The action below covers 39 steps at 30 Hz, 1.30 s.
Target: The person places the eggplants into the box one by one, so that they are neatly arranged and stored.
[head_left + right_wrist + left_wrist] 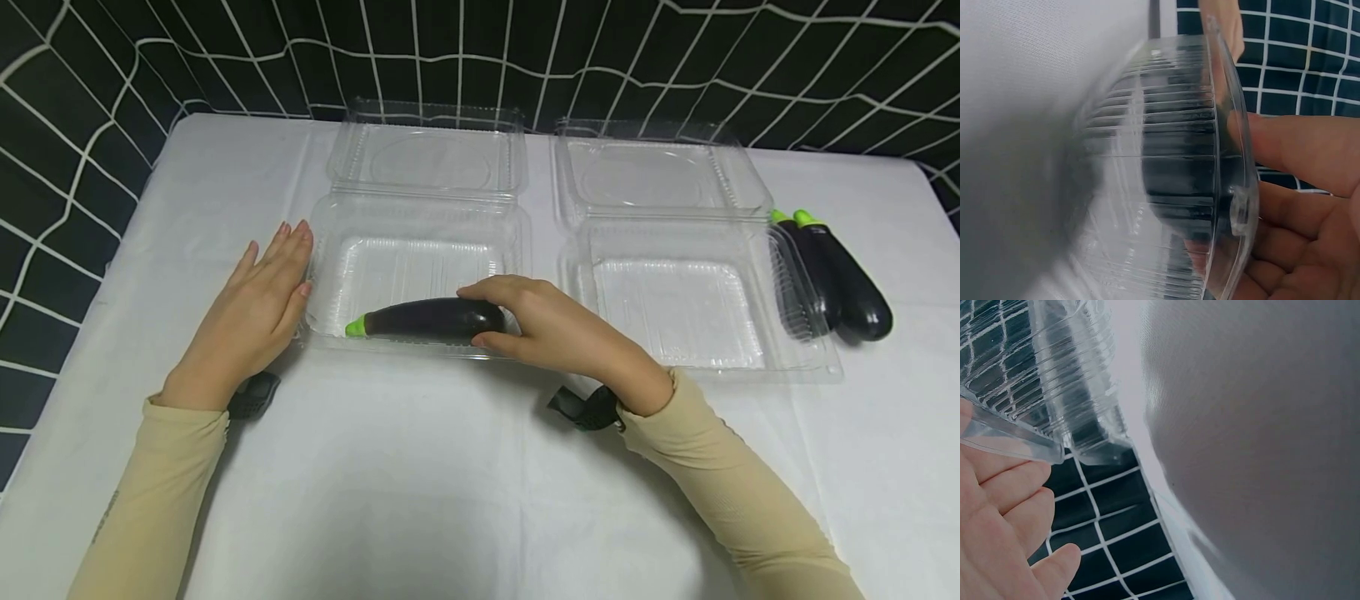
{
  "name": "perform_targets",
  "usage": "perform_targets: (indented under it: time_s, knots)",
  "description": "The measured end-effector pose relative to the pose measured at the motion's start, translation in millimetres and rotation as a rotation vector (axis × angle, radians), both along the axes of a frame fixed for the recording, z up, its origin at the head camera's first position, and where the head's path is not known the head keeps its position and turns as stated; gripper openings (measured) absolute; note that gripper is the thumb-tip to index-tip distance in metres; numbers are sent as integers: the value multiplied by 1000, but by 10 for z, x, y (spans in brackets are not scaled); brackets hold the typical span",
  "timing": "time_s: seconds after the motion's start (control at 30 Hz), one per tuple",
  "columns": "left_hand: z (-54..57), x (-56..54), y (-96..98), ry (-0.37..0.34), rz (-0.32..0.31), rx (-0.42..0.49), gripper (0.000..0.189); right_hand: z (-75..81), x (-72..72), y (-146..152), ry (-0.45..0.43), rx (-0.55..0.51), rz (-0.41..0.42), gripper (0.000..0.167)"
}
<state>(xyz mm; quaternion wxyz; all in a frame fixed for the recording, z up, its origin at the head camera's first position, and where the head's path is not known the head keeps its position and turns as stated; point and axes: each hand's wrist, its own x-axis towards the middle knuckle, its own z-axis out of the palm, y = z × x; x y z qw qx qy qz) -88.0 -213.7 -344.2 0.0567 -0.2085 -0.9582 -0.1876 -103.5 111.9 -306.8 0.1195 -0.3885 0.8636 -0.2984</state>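
Note:
A dark eggplant (427, 320) with a bright green stem end lies along the near side of the left clear plastic clamshell box (412, 225), its stem pointing left. My right hand (543, 325) grips its thick right end, thumb on the near side and fingers over the far side. In the right wrist view the eggplant (1179, 156) shows dark through the box's ribbed wall. My left hand (258, 300) has its fingers extended against the left side of that box. In the left wrist view, the fingers (1013, 487) lie beside the clear rim (1010, 434).
To the right stands a second clamshell box (675, 308), its lid (645, 171) folded back. Two more eggplants (847, 275) lie side by side at its right edge, partly behind its wall. A white cloth (360, 500) covers the table; dark checked fabric (480, 50) hangs behind.

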Motion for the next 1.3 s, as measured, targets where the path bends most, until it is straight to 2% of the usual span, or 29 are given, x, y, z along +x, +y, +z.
perform_targets:
  time_s: [0.43,0.97,1.3]
  knots:
    - [-22,-2,-2,3,-4,-2,51,-2,0,0,-13,2,-5,47]
    - [-16,-7,-5,13,-2,0,52,49,38,4,23,-19,-14,49]
    - [-20,-8,3,9,-13,3,51,126,62,72,24,-43,-76,51]
